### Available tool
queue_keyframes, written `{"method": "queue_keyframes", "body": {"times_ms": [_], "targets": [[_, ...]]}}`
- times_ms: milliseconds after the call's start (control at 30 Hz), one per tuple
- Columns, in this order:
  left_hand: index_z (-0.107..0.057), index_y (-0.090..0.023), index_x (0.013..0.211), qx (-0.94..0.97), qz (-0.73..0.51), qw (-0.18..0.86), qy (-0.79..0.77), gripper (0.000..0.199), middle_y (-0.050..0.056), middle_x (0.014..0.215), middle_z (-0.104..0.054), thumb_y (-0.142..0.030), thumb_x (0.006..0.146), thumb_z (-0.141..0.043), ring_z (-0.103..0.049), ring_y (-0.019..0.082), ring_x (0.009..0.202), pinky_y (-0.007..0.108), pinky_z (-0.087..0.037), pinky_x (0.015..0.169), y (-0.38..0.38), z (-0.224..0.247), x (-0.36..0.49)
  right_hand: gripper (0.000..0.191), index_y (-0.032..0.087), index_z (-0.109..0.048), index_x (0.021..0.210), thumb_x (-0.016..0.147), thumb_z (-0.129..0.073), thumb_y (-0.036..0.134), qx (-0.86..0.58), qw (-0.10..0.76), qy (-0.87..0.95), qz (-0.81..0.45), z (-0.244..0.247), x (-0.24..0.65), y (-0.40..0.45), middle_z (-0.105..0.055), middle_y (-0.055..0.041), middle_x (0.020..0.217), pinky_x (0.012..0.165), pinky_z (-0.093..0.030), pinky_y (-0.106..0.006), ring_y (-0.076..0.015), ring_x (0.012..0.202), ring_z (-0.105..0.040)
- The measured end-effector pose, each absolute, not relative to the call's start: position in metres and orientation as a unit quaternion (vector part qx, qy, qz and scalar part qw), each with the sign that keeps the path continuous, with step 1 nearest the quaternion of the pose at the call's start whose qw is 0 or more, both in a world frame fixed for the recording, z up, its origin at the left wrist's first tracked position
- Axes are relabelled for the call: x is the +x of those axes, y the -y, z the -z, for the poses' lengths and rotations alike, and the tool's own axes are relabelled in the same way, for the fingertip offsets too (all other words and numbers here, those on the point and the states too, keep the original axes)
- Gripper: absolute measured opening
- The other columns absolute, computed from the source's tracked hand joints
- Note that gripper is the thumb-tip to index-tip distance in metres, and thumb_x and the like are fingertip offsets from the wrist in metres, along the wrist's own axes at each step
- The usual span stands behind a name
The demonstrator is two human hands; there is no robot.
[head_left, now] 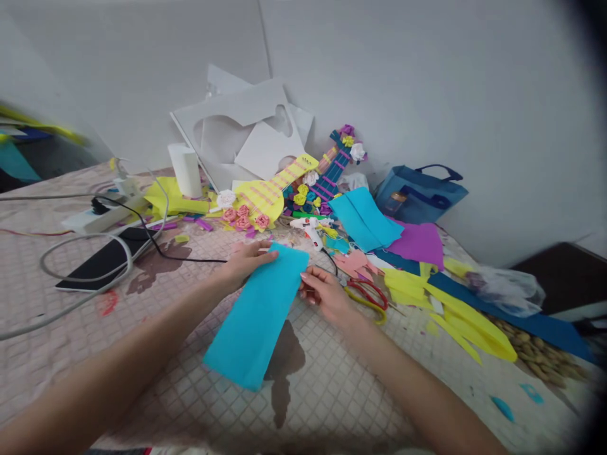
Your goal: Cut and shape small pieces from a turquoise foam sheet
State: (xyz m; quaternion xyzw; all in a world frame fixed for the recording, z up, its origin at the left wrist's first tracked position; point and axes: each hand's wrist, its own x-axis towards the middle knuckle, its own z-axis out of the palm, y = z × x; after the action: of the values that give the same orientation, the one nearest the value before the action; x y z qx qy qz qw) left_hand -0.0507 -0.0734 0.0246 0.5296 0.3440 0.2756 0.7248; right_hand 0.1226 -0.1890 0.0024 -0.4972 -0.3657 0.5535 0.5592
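A long rectangle of bright blue crepe paper [258,319] slants toward me above the table. My left hand [249,262] grips its upper left edge, the thumb lying over the front. At the upper right edge, the fingers of my right hand [325,292] are curled in a pinch on the same paper. Just right of that hand lie scissors [367,296] with red and yellow handles, their blades hidden. Behind the paper rests a white glue gun [310,234]. More blue paper [363,218] is stacked farther back on the right.
A yellow paper guitar [265,196] and a dark blue one [334,170], both with paper flowers, lean at the back. White board offcuts [241,114] stand against the wall. Left are a power strip [99,215], cables and a black tablet-like slab [104,259]. Yellow paper [450,300] and a blue bag [420,193] lie right.
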Motion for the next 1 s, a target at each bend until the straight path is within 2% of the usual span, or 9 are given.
{"method": "queue_keyframes", "body": {"times_ms": [133, 267, 400, 500, 667, 833, 1000], "targets": [[-0.058, -0.013, 0.112, 0.476, -0.186, 0.789, -0.342, 0.066, 0.012, 0.099, -0.071, -0.039, 0.057, -0.084, -0.067, 0.026, 0.090, 0.035, -0.055, 0.076, 0.078, -0.023, -0.054, 0.030, 0.018, -0.053, 0.066, 0.071, -0.072, 0.041, -0.510, 0.567, 0.379, -0.524, -0.004, 0.124, 0.192, -0.059, 0.0025, 0.061, 0.041, -0.030, -0.019, -0.0073, 0.050, -0.051], [-0.054, -0.014, 0.119, 0.511, -0.164, 0.770, -0.345, 0.080, 0.010, 0.091, -0.072, -0.027, 0.049, -0.089, -0.069, 0.026, 0.080, 0.038, -0.055, 0.072, 0.080, -0.021, -0.057, 0.031, 0.019, -0.055, 0.069, 0.072, -0.071, 0.045, -0.510, 0.575, 0.380, -0.515, -0.004, 0.125, 0.196, -0.058, 0.0030, 0.060, 0.041, -0.031, -0.019, -0.0081, 0.051, -0.053], [-0.049, -0.016, 0.124, 0.569, -0.165, 0.753, -0.289, 0.083, 0.007, 0.084, -0.072, -0.029, 0.051, -0.087, -0.069, 0.024, 0.074, 0.036, -0.055, 0.068, 0.082, -0.022, -0.058, 0.032, 0.019, -0.057, 0.074, 0.071, -0.072, 0.047, -0.500, 0.575, 0.362, -0.537, -0.004, 0.124, 0.197, -0.056, 0.0042, 0.056, 0.039, -0.029, -0.019, -0.0084, 0.049, -0.051], [-0.046, -0.016, 0.126, 0.582, -0.169, 0.743, -0.282, 0.086, 0.006, 0.088, -0.072, -0.030, 0.052, -0.087, -0.069, 0.024, 0.077, 0.035, -0.055, 0.068, 0.083, -0.024, -0.057, 0.031, 0.018, -0.057, 0.071, 0.069, -0.074, 0.044, -0.519, 0.575, 0.371, -0.513, -0.004, 0.124, 0.196, -0.055, 0.0041, 0.052, 0.040, -0.030, -0.019, -0.0080, 0.047, -0.049], [-0.047, -0.016, 0.127, 0.552, -0.217, 0.730, -0.341, 0.081, 0.007, 0.085, -0.071, -0.040, 0.058, -0.083, -0.068, 0.023, 0.074, 0.035, -0.054, 0.067, 0.084, -0.017, -0.053, 0.031, 0.018, -0.055, 0.068, 0.071, -0.072, 0.044, -0.533, 0.578, 0.391, -0.478, -0.001, 0.127, 0.194, -0.056, 0.0030, 0.052, 0.043, -0.031, -0.021, -0.0089, 0.048, -0.050], [-0.048, -0.014, 0.126, 0.561, -0.234, 0.732, -0.308, 0.080, 0.006, 0.081, -0.071, -0.038, 0.058, -0.083, -0.066, 0.021, 0.072, 0.032, -0.051, 0.065, 0.081, -0.010, -0.051, 0.033, 0.019, -0.054, 0.067, 0.072, -0.072, 0.046, -0.527, 0.585, 0.398, -0.470, 0.001, 0.132, 0.190, -0.054, 0.0042, 0.051, 0.043, -0.030, -0.021, -0.0080, 0.047, -0.047], [-0.055, -0.013, 0.120, 0.603, -0.256, 0.681, -0.327, 0.069, -0.004, 0.057, -0.058, -0.041, 0.062, -0.080, -0.054, 0.012, 0.054, 0.022, -0.038, 0.051, 0.080, -0.013, -0.053, 0.036, 0.019, -0.052, 0.067, 0.076, -0.067, 0.051, -0.535, 0.580, 0.407, -0.460, 0.006, 0.139, 0.186, -0.054, 0.0041, 0.053, 0.044, -0.031, -0.020, -0.0083, 0.049, -0.048]]}}
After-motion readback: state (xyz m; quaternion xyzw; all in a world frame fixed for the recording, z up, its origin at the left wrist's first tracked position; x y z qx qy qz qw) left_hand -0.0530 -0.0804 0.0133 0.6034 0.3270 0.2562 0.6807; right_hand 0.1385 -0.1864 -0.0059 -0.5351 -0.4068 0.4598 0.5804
